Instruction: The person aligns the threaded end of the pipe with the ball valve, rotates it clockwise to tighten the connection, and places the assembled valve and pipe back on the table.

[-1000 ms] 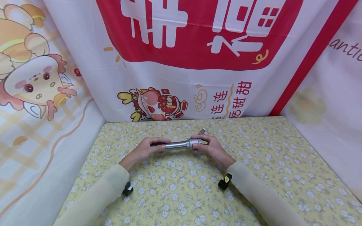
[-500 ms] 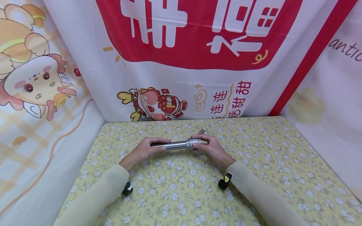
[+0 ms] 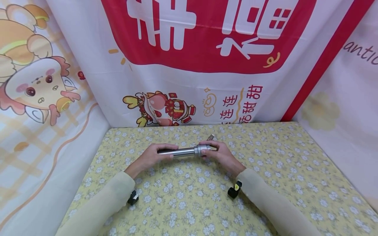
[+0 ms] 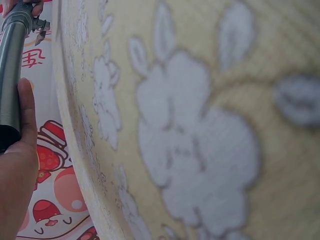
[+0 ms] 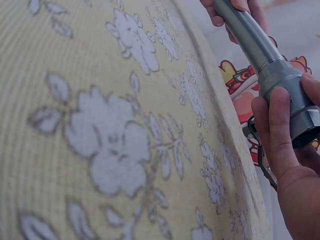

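Note:
A shiny steel pipe (image 3: 186, 152) is held level over the table, joined at its right end to a grey metal valve (image 3: 201, 150). My left hand (image 3: 152, 155) grips the pipe near its left end, thumb along the near side and fingers over the far side. My right hand (image 3: 220, 153) holds the valve between thumb and fingers. A thin lever handle (image 3: 211, 137) sticks out from the valve past the right fingers. In the right wrist view the valve body (image 5: 285, 85) shows a hexagonal open end, and the left wrist view shows the pipe's dark open end (image 4: 7, 136).
A yellow cloth with white flowers covers the table (image 3: 189, 196). Printed white fabric walls (image 3: 177, 75) stand at the back, left and right. Black wrist cameras (image 3: 234, 190) hang at both sleeve cuffs.
My left thumb has shifted from the top of the pipe down to its near side, uncovering more of the pipe. The right hand and valve stay in place.

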Motion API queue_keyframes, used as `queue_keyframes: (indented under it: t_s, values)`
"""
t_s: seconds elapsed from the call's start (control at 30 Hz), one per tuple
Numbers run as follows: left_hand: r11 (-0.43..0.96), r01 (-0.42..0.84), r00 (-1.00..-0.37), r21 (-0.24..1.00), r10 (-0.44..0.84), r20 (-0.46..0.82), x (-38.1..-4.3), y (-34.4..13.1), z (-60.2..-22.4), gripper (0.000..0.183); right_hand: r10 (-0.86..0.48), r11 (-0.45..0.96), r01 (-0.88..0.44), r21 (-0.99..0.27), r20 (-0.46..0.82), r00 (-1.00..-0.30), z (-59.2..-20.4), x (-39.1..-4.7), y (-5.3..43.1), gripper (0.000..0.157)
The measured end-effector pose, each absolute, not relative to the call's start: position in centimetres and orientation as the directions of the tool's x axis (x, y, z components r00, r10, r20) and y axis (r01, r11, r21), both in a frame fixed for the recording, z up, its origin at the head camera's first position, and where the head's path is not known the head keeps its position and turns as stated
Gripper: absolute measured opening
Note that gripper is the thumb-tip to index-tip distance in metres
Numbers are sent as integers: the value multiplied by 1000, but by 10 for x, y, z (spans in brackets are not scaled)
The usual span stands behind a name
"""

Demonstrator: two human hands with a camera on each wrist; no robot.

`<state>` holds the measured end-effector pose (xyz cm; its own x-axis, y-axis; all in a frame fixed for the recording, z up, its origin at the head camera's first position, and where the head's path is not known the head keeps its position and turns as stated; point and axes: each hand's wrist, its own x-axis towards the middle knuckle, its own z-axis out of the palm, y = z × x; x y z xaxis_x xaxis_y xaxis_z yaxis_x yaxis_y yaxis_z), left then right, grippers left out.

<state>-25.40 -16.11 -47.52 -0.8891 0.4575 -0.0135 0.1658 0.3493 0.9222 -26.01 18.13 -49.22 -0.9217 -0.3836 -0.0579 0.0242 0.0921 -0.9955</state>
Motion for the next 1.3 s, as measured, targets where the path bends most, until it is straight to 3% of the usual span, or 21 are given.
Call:
queue_keyframes:
  t_s: [0.5,0.87,1.3]
  values:
    - [343,184,-886,921,464,4,-254,-159,-475,41,-379,85,43,-995,-73,-923,-492,-259,181,59]
    - [345,174,-882,922,471,-10,-254,-162,-478,47,-373,89,31,-996,-62,-926,-490,-259,181,47]
    - [368,136,-888,920,457,-52,-254,-165,-475,51,-371,86,31,-996,-61,-927,-489,-259,181,45]
